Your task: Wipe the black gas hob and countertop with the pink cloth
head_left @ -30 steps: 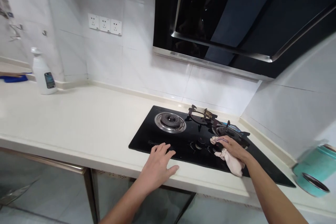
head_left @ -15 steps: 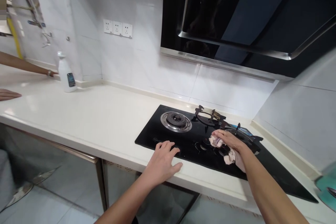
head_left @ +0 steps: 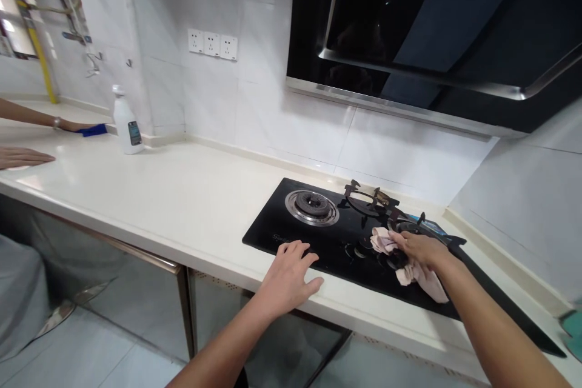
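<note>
Pinching a cloth [head_left: 431, 286] over the stove [head_left: 334, 239] in our right hand [head_left: 422, 248], we hold our left hand [head_left: 290, 276] spread, palm down.

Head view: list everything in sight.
Counter: 1, cream, centre
Stove: 1, black, on counter
Burners: 2, dark, on stove
Pan supports: 2, dark, on stove
Cloth: 1, pale pink, over stove
Unclear item: 1, blue, stove's back right
Range hood: 1, black, above stove
Sockets: 3, white, on wall
Bottle: 1, white, counter's left
Co-worker's hands: 2, bare, counter's far left
Rag: 1, blue, at co-worker's hand
Pipe: 1, yellow, far left
Hooks: several, metallic, upper left
Cabinet doors: count unclear, grey, below counter
Container: 1, teal, right edge
Left hand: 1, bare, stove's front edge
Right hand: 1, bare, holding cloth
</note>
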Demonstrator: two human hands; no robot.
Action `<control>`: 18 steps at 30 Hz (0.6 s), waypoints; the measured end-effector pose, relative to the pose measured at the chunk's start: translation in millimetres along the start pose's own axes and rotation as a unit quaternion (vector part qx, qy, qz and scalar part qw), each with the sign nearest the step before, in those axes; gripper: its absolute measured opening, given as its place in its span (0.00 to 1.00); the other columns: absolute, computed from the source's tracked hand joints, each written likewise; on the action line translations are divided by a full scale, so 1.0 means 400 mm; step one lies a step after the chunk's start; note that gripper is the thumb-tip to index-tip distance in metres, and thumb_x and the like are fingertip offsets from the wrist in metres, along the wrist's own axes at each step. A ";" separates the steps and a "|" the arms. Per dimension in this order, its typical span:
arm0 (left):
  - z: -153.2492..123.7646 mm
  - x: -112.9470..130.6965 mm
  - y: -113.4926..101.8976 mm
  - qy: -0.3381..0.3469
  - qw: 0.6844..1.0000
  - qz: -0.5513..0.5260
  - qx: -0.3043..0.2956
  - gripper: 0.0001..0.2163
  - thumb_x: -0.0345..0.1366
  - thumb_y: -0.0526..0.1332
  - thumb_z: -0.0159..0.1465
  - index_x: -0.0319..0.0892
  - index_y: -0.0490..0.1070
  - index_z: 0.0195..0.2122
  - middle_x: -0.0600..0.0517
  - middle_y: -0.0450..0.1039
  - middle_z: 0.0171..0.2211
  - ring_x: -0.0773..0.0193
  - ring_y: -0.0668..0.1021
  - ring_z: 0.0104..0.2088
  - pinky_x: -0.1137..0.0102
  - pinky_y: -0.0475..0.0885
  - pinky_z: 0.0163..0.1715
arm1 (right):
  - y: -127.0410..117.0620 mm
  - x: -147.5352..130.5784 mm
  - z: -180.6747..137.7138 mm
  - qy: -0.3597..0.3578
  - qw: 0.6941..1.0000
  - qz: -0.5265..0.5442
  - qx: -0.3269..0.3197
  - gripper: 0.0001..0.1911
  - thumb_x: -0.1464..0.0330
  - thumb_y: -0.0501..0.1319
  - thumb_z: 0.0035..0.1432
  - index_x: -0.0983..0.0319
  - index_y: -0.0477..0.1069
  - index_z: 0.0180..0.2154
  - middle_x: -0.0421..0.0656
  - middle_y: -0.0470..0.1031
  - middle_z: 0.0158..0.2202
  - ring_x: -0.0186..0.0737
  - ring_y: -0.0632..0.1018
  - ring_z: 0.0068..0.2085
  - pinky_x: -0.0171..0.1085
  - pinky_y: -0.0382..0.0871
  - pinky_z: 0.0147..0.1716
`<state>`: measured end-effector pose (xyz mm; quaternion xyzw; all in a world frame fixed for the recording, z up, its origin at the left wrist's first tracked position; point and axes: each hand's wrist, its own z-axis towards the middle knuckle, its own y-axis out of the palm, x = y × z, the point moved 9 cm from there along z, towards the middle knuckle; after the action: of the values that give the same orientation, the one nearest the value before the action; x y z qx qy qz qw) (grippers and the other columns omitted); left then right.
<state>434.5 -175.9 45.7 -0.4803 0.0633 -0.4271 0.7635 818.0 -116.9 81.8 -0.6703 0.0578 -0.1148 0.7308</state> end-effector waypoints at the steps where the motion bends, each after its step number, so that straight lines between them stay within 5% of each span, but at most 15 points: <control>1: 0.000 0.001 0.000 0.003 1.000 0.000 0.001 0.18 0.42 0.68 0.66 0.43 0.76 0.55 0.41 0.73 0.60 0.46 0.71 0.63 0.50 0.65 0.62 | 0.006 -0.018 0.011 0.006 1.000 -0.003 -0.013 0.26 0.46 0.54 0.65 0.54 0.81 0.48 0.50 0.82 0.44 0.52 0.82 0.45 0.45 0.72 0.45; 7: -0.002 0.004 -0.002 0.007 1.000 0.001 0.001 0.18 0.43 0.68 0.66 0.44 0.76 0.54 0.42 0.73 0.60 0.45 0.70 0.64 0.49 0.65 0.62 | 0.025 -0.107 0.055 0.021 0.999 -0.008 -0.045 0.27 0.45 0.55 0.63 0.57 0.79 0.46 0.52 0.82 0.47 0.58 0.81 0.49 0.48 0.70 0.46; 12: -0.004 0.006 -0.002 0.015 1.000 0.002 0.006 0.18 0.45 0.66 0.67 0.43 0.75 0.55 0.42 0.73 0.59 0.44 0.71 0.63 0.49 0.66 0.61 | 0.010 -0.135 0.024 0.004 1.000 0.001 -0.018 0.22 0.54 0.58 0.62 0.58 0.77 0.50 0.51 0.81 0.49 0.56 0.81 0.49 0.45 0.68 0.44; 18: -0.008 0.003 0.003 0.018 1.000 0.004 0.006 0.18 0.45 0.65 0.68 0.43 0.75 0.56 0.42 0.73 0.60 0.43 0.70 0.64 0.48 0.66 0.62 | 0.010 -0.323 0.073 -0.094 0.994 0.059 -0.021 0.19 0.60 0.63 0.60 0.53 0.77 0.53 0.41 0.80 0.52 0.42 0.79 0.48 0.37 0.68 0.44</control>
<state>434.3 -178.7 43.3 -0.4674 0.0767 -0.4329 0.7670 700.5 -56.8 71.8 -0.6887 0.0312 -0.0067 0.7244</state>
